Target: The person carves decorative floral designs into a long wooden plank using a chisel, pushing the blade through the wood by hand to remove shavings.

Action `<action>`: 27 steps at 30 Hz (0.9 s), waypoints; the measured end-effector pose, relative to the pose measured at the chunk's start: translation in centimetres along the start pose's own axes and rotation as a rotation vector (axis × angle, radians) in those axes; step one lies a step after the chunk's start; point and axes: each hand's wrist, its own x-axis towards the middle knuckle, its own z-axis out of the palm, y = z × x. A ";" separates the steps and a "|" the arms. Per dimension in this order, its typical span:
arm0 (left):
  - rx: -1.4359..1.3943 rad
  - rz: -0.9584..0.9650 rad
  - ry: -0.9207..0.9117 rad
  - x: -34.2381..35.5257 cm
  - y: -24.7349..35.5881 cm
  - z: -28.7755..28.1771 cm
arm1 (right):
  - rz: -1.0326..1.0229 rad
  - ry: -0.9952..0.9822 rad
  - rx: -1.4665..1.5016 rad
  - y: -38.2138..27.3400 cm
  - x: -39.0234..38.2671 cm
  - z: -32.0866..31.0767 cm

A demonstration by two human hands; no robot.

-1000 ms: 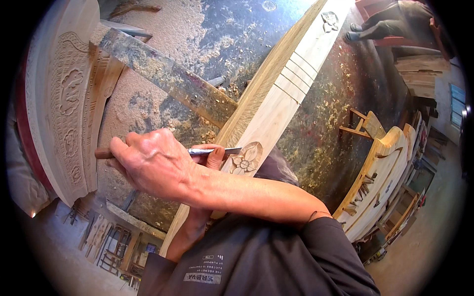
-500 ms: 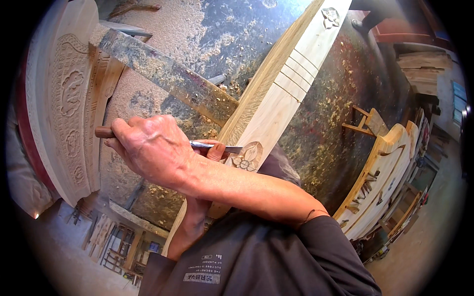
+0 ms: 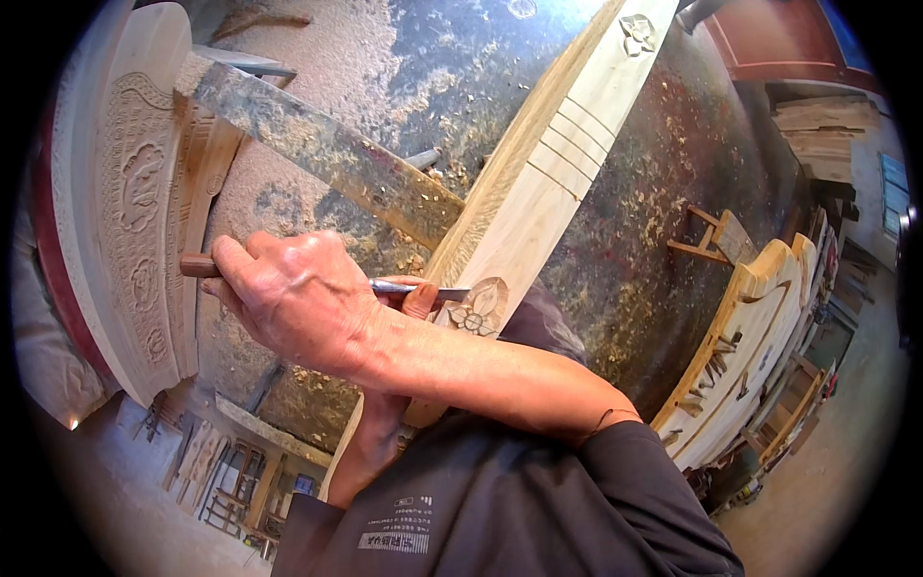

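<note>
My right hand [image 3: 293,303] is closed around the wooden handle of a carving chisel [image 3: 199,264], with that forearm crossing in front of me. The chisel's metal blade [image 3: 450,294] points right, its tip at a carved flower [image 3: 471,317] on a long pale wooden beam [image 3: 527,207]. My left hand [image 3: 420,299] is mostly hidden beneath the right wrist; its visible fingertips press against the blade close to the carving. Farther up the beam are several cut cross lines and a second carved flower [image 3: 637,36].
A carved curved panel [image 3: 139,202] stands at the left. A dusty plank [image 3: 332,159] runs from it to the beam. Shavings and sawdust cover parts of the floor [image 3: 288,192]. At right are a small wooden stool [image 3: 711,236] and a pale board holding several tools [image 3: 716,361].
My right hand and the chisel handle have shifted very slightly left. The blade tip stays at the flower. At the top right, another person's leg has moved mostly out of view.
</note>
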 end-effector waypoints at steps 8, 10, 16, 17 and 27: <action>-0.005 -0.004 -0.003 -0.2 -0.1 0.2 | 0.003 -0.030 0.050 -0.2 0.3 -0.8; -0.003 -0.006 -0.003 -0.2 0.0 0.2 | 0.012 -0.016 0.055 -0.1 0.2 -0.7; -0.012 -0.033 0.003 -0.2 -0.2 0.3 | 0.008 0.000 0.020 0.4 0.1 -0.3; -0.014 -0.039 0.003 -0.2 -0.2 0.2 | 0.009 -0.003 0.021 0.4 0.1 -0.3; -0.056 -0.211 0.035 0.0 0.1 0.4 | 0.022 -0.036 0.046 0.4 0.0 0.0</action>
